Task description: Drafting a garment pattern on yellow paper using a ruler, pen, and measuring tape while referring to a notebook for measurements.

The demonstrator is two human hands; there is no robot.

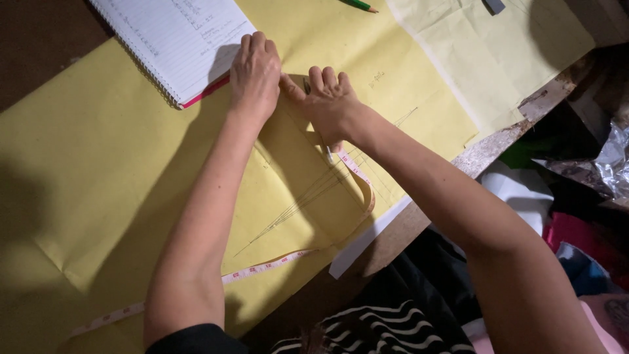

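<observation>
A large yellow paper sheet with faint pencil lines lies on the table. My left hand presses flat on it next to a spiral notebook. My right hand sits just to its right, thumbs nearly touching, fingers curled down on the paper over one end of a tape measure. The tape loops from under that hand toward the table edge and runs on under my left forearm to the lower left. What is pinched beneath the right fingers is hidden.
A green pencil lies at the top edge. A paler paper sheet overlaps the far right of the table. The worn table edge runs diagonally; piled fabrics and crinkled plastic lie beyond it.
</observation>
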